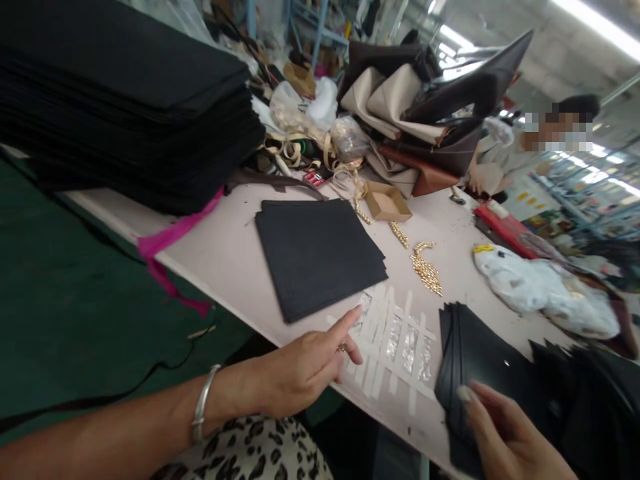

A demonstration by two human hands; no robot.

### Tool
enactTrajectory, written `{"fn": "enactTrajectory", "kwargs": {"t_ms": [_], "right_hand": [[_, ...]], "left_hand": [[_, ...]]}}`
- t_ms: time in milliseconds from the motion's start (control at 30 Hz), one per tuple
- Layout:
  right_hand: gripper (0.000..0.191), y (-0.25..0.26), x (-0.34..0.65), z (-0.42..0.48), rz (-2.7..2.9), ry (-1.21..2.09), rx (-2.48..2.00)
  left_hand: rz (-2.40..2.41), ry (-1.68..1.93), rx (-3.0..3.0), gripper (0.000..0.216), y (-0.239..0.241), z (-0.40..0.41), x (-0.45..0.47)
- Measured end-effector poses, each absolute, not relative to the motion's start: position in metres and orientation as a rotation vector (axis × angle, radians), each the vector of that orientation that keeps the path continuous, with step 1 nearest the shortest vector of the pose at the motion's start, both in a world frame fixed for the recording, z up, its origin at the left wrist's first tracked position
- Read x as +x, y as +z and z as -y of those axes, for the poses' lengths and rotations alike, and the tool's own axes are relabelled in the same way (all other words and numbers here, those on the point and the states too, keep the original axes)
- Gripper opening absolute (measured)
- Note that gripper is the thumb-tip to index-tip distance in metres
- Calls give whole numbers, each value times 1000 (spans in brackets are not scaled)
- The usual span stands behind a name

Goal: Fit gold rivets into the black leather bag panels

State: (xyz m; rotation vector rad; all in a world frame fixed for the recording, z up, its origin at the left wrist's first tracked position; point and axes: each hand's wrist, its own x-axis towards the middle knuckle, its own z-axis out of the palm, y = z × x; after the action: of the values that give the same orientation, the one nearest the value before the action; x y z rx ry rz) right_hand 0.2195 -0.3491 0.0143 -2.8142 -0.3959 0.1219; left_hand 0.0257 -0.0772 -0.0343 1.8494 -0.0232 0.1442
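Observation:
My left hand (305, 373) hovers over the table's near edge, its index finger stretched out and the other fingers loosely bent, with nothing in it. The fingertip is close to strips of whitish tape (377, 313) on the tabletop, beside the front corner of a neat stack of black panels (320, 253). At the lower right my right hand (510, 433) has thumb and forefinger pinched together over fanned black sheets (480, 347). Whether a sheet edge or something small is between those fingertips, I cannot make out.
Gold chain (426, 270) lies beyond the tape, near a small cardboard box (387, 202). A tall black stack (125, 113) fills the left. Brown and beige folded pieces (410, 113) are piled behind. White plastic bags (545, 287) lie right; another person (530, 147) is beyond.

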Motion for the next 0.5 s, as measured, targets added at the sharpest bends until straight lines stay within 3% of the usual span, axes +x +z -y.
{"fn": "enactTrajectory", "kwargs": {"t_ms": [200,500], "right_hand": [[36,0,154,238,1574,81,-1996],[33,-6,158,179,1916,117,-1611]], "left_hand": [[-16,35,1651,74,-30,68,25],[-75,33,1539,79,-31,44,12]]}}
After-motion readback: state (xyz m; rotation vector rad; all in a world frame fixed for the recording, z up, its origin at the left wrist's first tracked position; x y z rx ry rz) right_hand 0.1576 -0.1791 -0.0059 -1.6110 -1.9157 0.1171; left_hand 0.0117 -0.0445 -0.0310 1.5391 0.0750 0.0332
